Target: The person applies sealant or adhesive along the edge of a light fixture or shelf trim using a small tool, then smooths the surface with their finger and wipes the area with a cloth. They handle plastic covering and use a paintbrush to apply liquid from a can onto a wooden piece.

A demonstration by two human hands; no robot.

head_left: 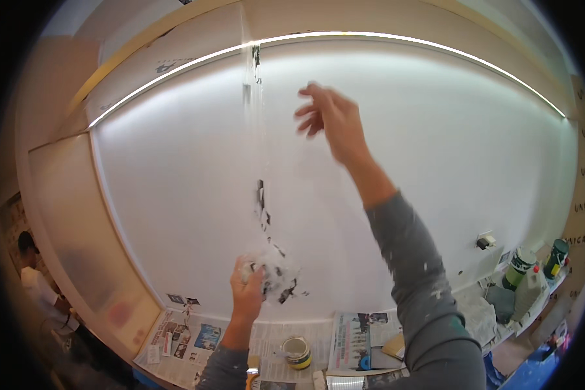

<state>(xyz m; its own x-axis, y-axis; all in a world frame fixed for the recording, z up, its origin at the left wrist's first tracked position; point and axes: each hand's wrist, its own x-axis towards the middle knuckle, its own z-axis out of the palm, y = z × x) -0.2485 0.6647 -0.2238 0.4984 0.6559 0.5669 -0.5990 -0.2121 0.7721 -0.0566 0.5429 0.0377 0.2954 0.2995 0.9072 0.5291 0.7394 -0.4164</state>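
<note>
My left hand [247,286] is closed on a crumpled wad of thin clear plastic film [274,276] with black patches, low in front of the white wall panel [195,162]. From the wad, a narrow see-through length with black scraps runs up to the lit strip [344,34] at the top of the panel. My right hand [331,120] is raised to the right of that length, apart from it. Its fingers are loosely bent and spread, slightly blurred, with nothing visible in them. White specks mark my grey right sleeve.
Newspaper [361,338] covers the counter below. On it stand an open paint tin [297,352] and a brush [253,367]. Green-labelled cans [519,268], a pale jug [532,289] and a wall socket with a plug [485,242] are at right. Another person [42,286] stands far left.
</note>
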